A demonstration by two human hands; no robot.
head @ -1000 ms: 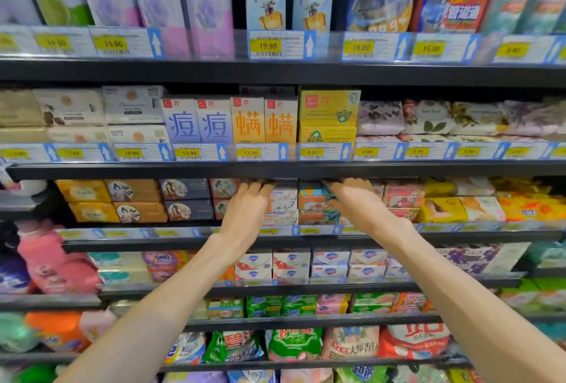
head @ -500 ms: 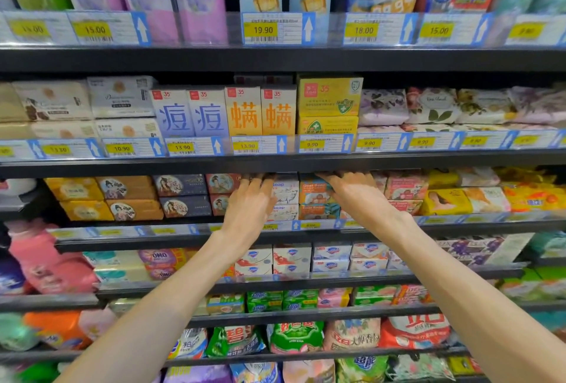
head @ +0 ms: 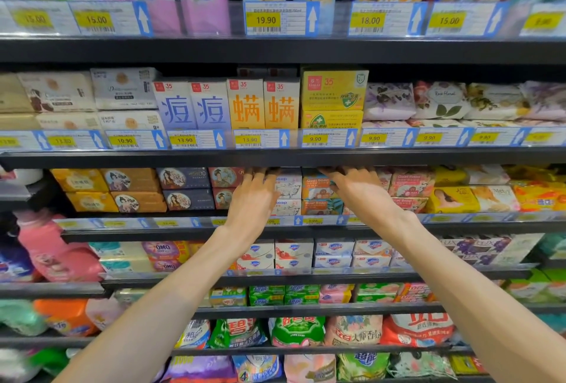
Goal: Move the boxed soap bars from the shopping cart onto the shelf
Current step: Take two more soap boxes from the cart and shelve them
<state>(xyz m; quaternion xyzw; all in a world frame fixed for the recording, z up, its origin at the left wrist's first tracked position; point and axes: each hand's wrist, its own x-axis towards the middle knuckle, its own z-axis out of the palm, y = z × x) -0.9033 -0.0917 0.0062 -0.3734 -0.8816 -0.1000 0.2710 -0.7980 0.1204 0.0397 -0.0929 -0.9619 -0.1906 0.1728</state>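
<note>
While both arms reach up into the third shelf point(head: 306, 231), the boxed soap bars sit right between them: a white "Soap" box with a sheep drawing point(head: 288, 186) on top of another like it, and just to its right an orange "Goat Soap" box point(head: 317, 188) stacked over a teal one point(head: 320, 206). The left hand point(head: 252, 195) lies with fingers straight and spread, flat against the left side of the white stack, its fingertips up under the lip of the shelf above. The right hand point(head: 358, 189) is the same deal, fingers extended and relaxed over the right edge of the goat soap stack, not curled round anything. Whether the right palm actually touches the box or just hovers in front is hard to say from this angle.

Compared to half a second ago, pretty much nothing has shifted: both hands are in the same spots on the same boxes, fingers a touch further in under the shelf edge maybe. The camera looks a hair lower.

Further out, dark and tan boxes with painted ladies point(head: 183, 179) sit to the left, pink goat soap boxes point(head: 410, 183) to the right. Above are blue and orange boxes point(head: 226, 107) with big characters and yellow price tags point(head: 185, 140). Below are white and blue soap boxes point(head: 333, 252), then bagged detergent point(head: 297, 332) lower down.
</note>
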